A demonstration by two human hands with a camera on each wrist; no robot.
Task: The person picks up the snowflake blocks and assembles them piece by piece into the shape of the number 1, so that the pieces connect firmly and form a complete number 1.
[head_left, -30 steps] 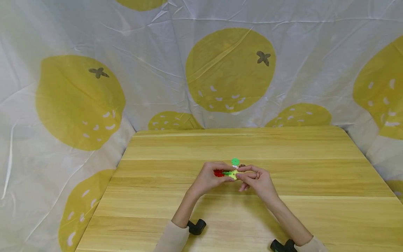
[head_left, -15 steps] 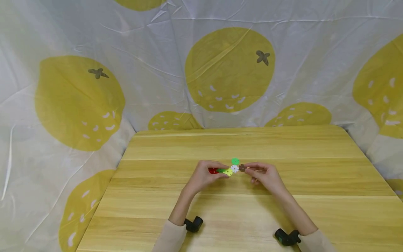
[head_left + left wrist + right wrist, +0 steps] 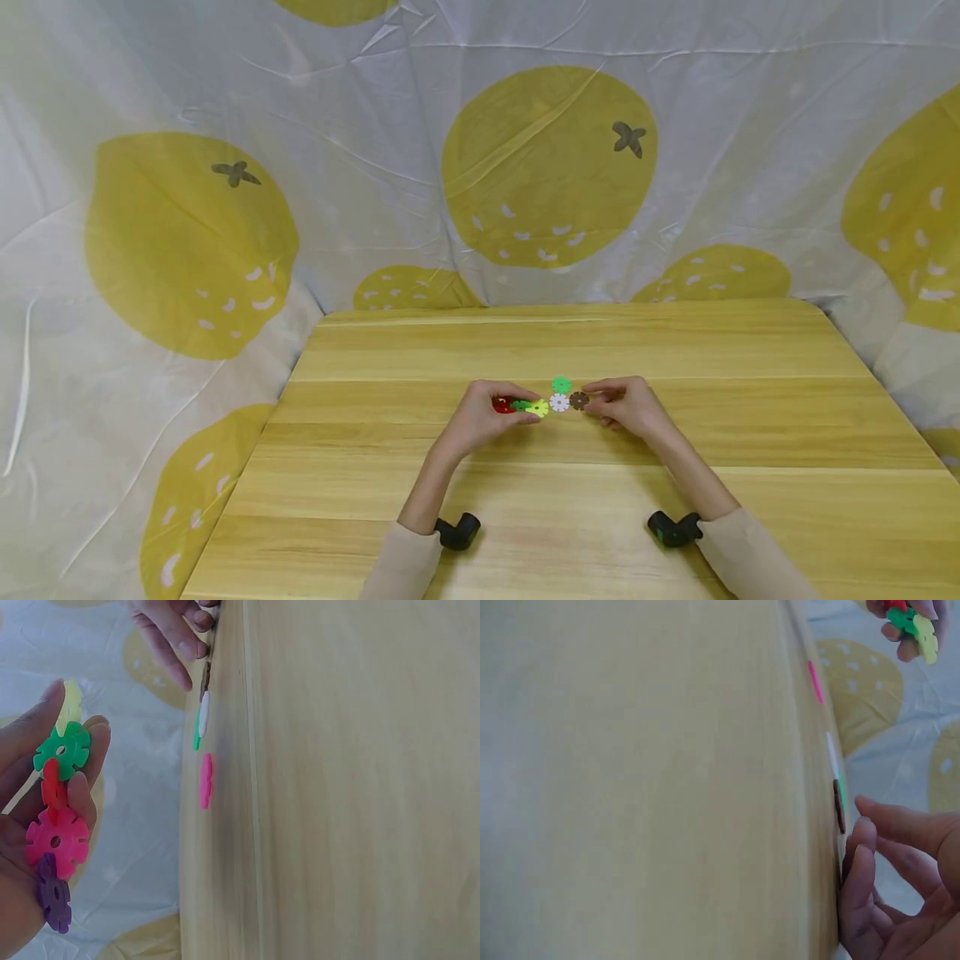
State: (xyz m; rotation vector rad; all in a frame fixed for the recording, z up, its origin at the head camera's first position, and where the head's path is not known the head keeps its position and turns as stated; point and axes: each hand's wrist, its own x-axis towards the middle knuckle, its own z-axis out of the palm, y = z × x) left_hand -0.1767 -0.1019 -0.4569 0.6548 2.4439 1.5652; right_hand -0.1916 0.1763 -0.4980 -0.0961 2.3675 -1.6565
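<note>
My left hand (image 3: 480, 421) holds a chain of slotted, flower-shaped plastic discs above the table. From the fingertips inward, the left wrist view shows a pale yellow disc (image 3: 70, 705), a green disc (image 3: 62, 750), a red disc (image 3: 54, 787), a pink disc (image 3: 56, 841) and a purple disc (image 3: 54, 894). Beside a brown disc (image 3: 579, 401) on the table is my right hand (image 3: 630, 408), its thumb and fingers loosely bent with nothing visibly gripped. A white disc (image 3: 558, 402) and another green disc (image 3: 561, 384) lie close to the brown one.
A loose pink disc (image 3: 206, 780) lies on the wooden table (image 3: 570, 517), hidden from the head view. Behind the table hangs a lemon-print cloth (image 3: 360, 167). Black wrist devices (image 3: 457, 532) sit at both cuffs.
The right hand has left the yellow end of the chain and shifted right to the brown disc. The left hand has drawn left with the chain, uncovering the white disc.
</note>
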